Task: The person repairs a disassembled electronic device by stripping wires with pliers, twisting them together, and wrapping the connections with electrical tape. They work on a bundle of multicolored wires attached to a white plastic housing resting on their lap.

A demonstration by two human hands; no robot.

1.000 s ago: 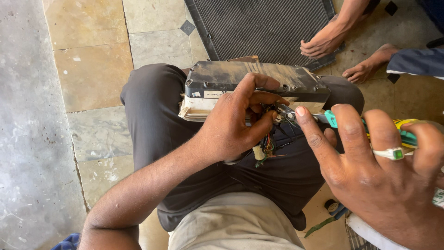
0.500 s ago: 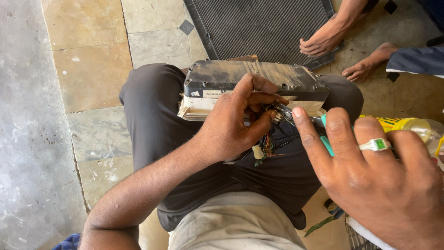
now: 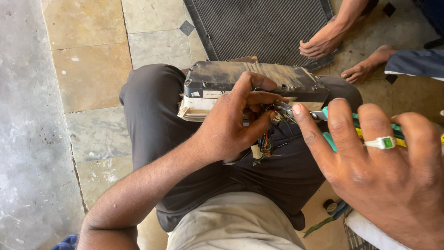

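Tiled floor under a seated person's lap. The left hand fingers pinch coloured wires beside a dusty black box. The right hand, now closer, grips green-handled pliers, tips at the wires.

Dusty matt black plastic housing; glossy teal plastic plier handles; rough stone floor tiles; ribbed metal grille.

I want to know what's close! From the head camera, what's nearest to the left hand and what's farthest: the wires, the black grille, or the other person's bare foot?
From the left hand:
1. Wires, at its fingertips, on the lap.
2. Black grille, on the floor above the dusty box.
3. The other person's bare foot, far upper right.
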